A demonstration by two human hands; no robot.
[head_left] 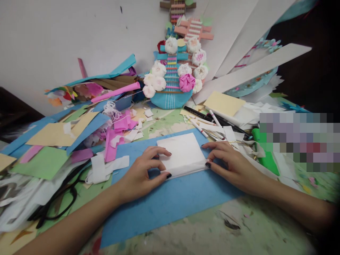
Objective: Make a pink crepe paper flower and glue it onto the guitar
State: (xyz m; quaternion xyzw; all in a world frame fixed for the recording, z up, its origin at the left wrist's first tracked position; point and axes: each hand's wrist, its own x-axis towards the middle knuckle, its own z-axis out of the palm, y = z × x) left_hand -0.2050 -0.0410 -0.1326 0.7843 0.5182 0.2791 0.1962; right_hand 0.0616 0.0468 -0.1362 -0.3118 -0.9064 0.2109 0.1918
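A stack or folded piece of thin white paper [179,148] lies on a blue sheet [159,202], with a narrow strip folded up along its near edge. My left hand [145,170] is at the near left corner, thumb against the fold and the other fingers curved over the paper. At the near right corner, my right hand [228,161] pinches the fold's end between thumb and fingers. One of its fingers stretches along the right edge. The paper lies flat between both hands, and its far edge is free.
Paper-flower guitar-shaped crafts [172,85] lean against the wall behind. Coloured paper scraps [50,159] and black-handled scissors [71,202] crowd the left. Pens [196,112], white strips and a green roll [265,150] lie right. The green tabletop [212,226] shows in front.
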